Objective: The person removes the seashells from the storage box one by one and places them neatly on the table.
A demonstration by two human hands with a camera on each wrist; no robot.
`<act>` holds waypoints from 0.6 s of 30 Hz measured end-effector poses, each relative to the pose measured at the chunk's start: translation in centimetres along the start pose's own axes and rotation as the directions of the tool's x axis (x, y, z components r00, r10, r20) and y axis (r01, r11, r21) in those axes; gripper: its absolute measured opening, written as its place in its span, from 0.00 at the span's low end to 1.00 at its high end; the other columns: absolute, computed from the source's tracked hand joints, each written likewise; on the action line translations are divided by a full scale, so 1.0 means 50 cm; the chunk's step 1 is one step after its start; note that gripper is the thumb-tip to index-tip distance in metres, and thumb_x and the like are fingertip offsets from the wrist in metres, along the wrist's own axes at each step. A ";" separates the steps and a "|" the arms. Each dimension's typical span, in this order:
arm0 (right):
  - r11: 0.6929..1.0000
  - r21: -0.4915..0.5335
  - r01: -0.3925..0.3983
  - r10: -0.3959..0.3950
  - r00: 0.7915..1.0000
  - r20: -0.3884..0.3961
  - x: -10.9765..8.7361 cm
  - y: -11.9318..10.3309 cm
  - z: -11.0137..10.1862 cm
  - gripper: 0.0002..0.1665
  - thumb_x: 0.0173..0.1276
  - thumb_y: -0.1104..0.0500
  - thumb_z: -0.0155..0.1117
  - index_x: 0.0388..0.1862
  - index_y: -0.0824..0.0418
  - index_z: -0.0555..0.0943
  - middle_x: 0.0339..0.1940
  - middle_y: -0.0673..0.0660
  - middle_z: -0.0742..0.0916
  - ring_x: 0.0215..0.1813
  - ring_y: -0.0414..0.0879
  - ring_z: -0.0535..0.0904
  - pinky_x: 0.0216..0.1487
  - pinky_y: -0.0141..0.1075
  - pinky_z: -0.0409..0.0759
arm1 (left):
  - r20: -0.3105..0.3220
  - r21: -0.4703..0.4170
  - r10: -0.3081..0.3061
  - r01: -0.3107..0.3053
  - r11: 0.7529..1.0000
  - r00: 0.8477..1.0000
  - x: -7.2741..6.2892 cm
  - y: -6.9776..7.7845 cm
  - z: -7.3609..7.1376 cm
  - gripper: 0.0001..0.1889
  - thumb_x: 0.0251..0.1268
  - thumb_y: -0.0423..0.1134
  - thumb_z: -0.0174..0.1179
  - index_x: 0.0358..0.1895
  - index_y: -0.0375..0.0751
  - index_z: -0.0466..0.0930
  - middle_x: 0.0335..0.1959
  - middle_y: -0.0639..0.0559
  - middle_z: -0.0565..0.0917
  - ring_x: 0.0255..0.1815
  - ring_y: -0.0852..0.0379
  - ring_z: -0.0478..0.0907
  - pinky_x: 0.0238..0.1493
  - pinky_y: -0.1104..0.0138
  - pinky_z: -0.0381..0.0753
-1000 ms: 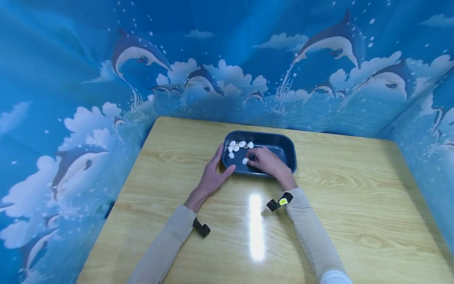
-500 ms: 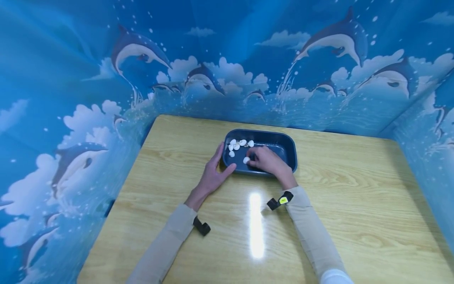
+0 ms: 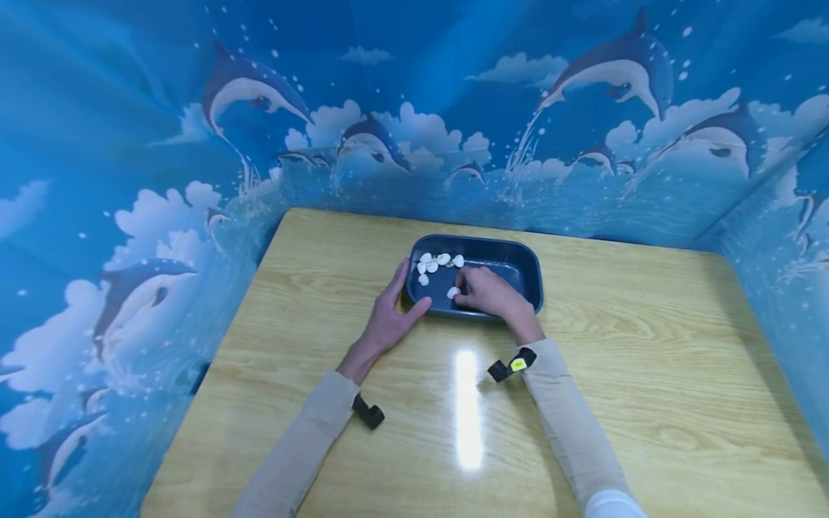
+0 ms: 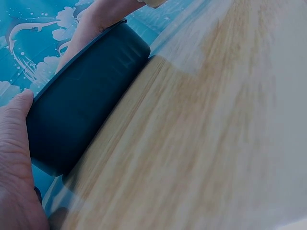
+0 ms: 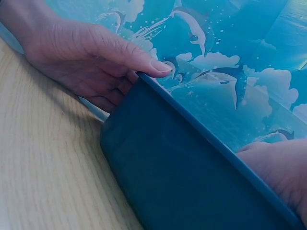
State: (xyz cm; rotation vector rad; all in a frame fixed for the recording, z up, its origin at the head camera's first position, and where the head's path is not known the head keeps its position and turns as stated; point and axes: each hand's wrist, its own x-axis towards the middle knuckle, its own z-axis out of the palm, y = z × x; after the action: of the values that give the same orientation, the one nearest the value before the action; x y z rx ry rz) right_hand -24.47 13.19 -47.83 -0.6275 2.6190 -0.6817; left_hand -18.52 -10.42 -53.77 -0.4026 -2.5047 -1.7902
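A dark blue rectangular tray (image 3: 527,277) stands near the table's far edge, its outer walls showing in both wrist views. Several small white shell-like pieces (image 3: 432,266) cluster at its left end. My right hand (image 3: 490,291) reaches inside over the front rim, thumb and forefinger pinching another white shell-like piece (image 3: 453,293) near the tray's middle. In the right wrist view that piece is hidden behind the wall. My left hand (image 3: 387,316) lies along the tray's left end, fingers extended outside it, while the thumb (image 5: 156,67) touches the rim at the front left corner.
The wooden table (image 3: 648,374) extends around the tray, with a bright light reflection in front. A blue dolphin-print sheet (image 3: 414,108) rises right behind the table and along its sides. Black camera mounts (image 3: 369,414) sit on both wrists.
My right fingertips and the white piece at them have shifted slightly to the right. My left hand and the other white pieces keep their places.
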 end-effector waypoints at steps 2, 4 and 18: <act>1.000 -0.005 0.003 -0.003 1.000 -0.003 -0.001 0.001 0.000 0.15 0.74 0.55 0.70 0.51 0.63 0.82 0.28 0.53 0.84 0.26 0.44 0.75 0.28 0.37 0.74 | 0.001 0.000 -0.002 0.002 1.000 1.000 0.000 0.000 0.001 0.47 0.74 0.46 0.64 0.86 0.45 0.44 0.87 0.44 0.47 0.86 0.58 0.44 0.84 0.56 0.49; 1.000 -0.009 0.006 -0.006 1.000 -0.006 0.000 0.002 0.000 0.15 0.74 0.55 0.70 0.51 0.63 0.82 0.29 0.52 0.84 0.26 0.44 0.75 0.28 0.37 0.74 | 0.000 0.000 -0.004 0.004 1.000 1.000 0.000 0.000 0.001 0.47 0.74 0.45 0.64 0.86 0.45 0.44 0.87 0.44 0.47 0.86 0.58 0.44 0.84 0.55 0.49; 1.000 0.012 0.018 -0.018 1.000 0.001 0.000 0.003 -0.002 0.14 0.75 0.56 0.67 0.53 0.63 0.80 0.33 0.54 0.85 0.27 0.44 0.74 0.29 0.36 0.75 | -0.005 -0.006 0.006 -0.006 1.000 1.000 0.002 -0.003 0.001 0.47 0.74 0.45 0.65 0.86 0.44 0.44 0.87 0.44 0.48 0.86 0.59 0.44 0.84 0.57 0.50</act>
State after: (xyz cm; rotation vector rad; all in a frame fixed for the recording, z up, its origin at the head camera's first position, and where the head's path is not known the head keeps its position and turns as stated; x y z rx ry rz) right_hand -24.54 13.35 -47.84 -0.6488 2.6094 -0.7013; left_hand -18.64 -10.39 -53.92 -0.4057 -2.4925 -1.7950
